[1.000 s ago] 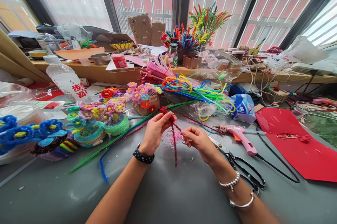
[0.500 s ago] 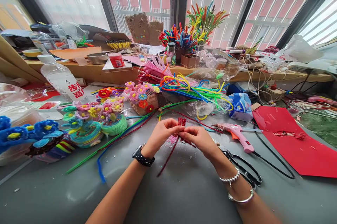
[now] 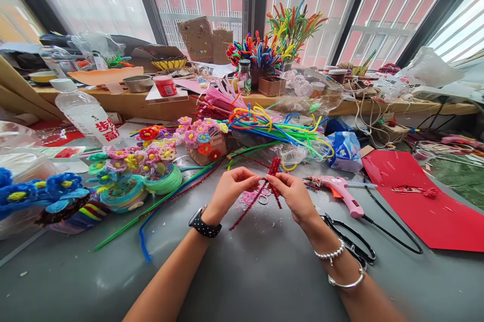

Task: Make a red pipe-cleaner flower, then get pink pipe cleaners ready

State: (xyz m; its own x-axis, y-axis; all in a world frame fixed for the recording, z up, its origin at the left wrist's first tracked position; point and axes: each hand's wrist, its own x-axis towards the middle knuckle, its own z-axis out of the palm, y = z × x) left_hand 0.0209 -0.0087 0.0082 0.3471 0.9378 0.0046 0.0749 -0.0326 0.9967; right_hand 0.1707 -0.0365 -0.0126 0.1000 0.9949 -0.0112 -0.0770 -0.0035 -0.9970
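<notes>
Both of my hands hold a glittery red pipe cleaner (image 3: 264, 188) just above the grey table (image 3: 242, 271). My left hand (image 3: 230, 188), with a black watch on its wrist, pinches the strand from the left. My right hand (image 3: 293, 193), with bead and metal bracelets on its wrist, pinches a folded red part whose end sticks up at a slant. A long tail of the strand hangs down to the lower left between my hands. Pink fluff crumbs lie on the table under them.
A pink glue gun (image 3: 340, 191) and black scissors (image 3: 351, 246) lie right of my hands, beside a red sheet (image 3: 423, 206). Pipe-cleaner flower baskets (image 3: 151, 166), a water bottle (image 3: 88, 115) and loose coloured stems (image 3: 280, 128) crowd the left and back. A long green stem (image 3: 151, 208) crosses the table.
My hands came together around the red pipe cleaner. The right hand moved up and left, then turned the folded end upward to the right; the tail swung toward the lower left.
</notes>
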